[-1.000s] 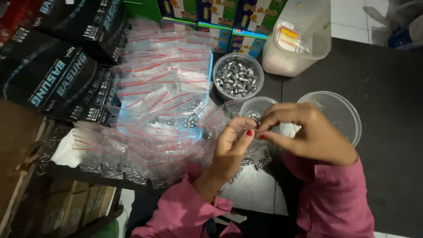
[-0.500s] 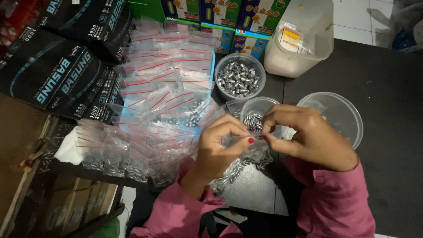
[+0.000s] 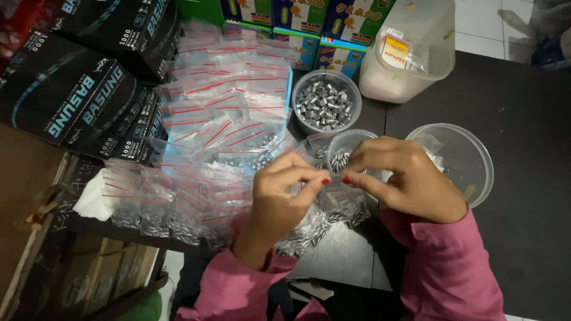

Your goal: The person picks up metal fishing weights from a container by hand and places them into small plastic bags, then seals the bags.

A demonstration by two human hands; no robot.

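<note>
Clear plastic, the small zip bag [image 3: 334,191] hung between the two hands just in front of the person, its top edge running from nine to three o'clock and its belly, heavy with silvery pellets, sagging toward six; the left hand [image 3: 279,199] pinched the top edge at the nine o'clock end, thumb and forefinger closed on it, and the right hand [image 3: 404,178] pinched the three o'clock end the same way, its other fingers curled; neither hand was nearer, both touching the bag, with a short stretch of the seal bare between the red-painted nails. At twelve o'clock from the bag, just beyond the fingertips, stood a small clear cup [image 3: 348,145] with pellets in it; farther at twelve sat a round tub of pellets [image 3: 327,104]; at two o'clock an empty-looking clear bowl [image 3: 470,154]; at ten o'clock a heap of filled red-striped bags [image 3: 208,148] spread over the dark table [image 3: 523,107]. Compared with half a second earlier, the left hand had slid toward nine o'clock, the nails that had nearly met standing a little apart, and the bag sat slightly lower.
</note>
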